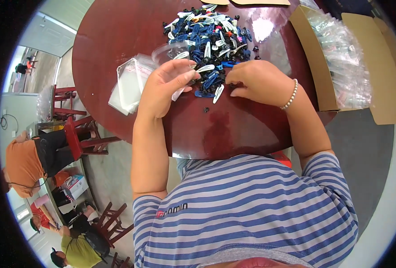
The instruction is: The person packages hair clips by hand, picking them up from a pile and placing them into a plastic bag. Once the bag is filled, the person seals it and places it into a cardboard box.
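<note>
A heap of hair clips [220, 38], mostly white and navy snap clips with small black claw clips, lies on the round dark-red table [104, 40]. My left hand [166, 85] is at the heap's near left side, fingers and thumb curled round a clear plastic bag [164, 52]. White clips show through or just behind the bag's film. At the heap's near right edge is my right hand [260, 81], its fingers bent down toward the clips; whatever lies between the fingertips is hidden. Between the hands sits a white snap clip [218, 94], with a small black claw clip [206, 110] nearer me.
Flat clear bags [128, 87] are stacked left of my left hand. An open cardboard box [312, 58] full of clear packets [341, 62] stands at the right. Red wooden stools [84, 138] and other people [26, 163] are off to the left.
</note>
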### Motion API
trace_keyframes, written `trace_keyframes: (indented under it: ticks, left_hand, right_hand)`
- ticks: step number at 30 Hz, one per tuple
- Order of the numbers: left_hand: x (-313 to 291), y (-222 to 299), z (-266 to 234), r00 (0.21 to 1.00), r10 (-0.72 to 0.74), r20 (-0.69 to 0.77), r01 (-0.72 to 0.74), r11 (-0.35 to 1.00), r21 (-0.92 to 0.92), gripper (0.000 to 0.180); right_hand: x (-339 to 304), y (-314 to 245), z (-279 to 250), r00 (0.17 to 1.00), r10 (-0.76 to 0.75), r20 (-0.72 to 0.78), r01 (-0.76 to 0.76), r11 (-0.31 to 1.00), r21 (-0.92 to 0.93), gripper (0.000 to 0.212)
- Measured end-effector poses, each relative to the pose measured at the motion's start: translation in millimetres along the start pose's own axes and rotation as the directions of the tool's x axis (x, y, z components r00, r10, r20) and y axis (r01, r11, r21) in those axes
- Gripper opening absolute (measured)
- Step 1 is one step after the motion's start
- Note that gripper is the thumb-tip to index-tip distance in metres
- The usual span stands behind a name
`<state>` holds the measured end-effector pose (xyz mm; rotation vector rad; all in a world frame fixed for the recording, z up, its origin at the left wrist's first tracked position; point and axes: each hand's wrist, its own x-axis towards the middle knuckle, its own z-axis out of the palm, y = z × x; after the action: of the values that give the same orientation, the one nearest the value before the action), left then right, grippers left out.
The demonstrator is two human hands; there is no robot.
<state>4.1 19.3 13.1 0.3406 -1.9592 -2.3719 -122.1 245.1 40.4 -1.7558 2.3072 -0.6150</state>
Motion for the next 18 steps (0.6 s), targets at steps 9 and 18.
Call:
trace_keyframes:
  ticks: [9,18]
  left_hand:
    - [4.1,-2.2,-11.9,0.997,-0.027,0.066,0.040,0.978,-0.203,0.037]
    - [-1.2,4.2,-0.3,0.985,-0.055,0.164,0.071,0.993,-0.096,0.032]
  right_hand:
    - [5.2,6.1,14.4,0.996,0.041,0.074,-0.041,0.999,-0.013,0.015]
    - [12.6,-7.1,13.6,0.911,0.040,-0.411,0.138,0.909,0.393,0.017]
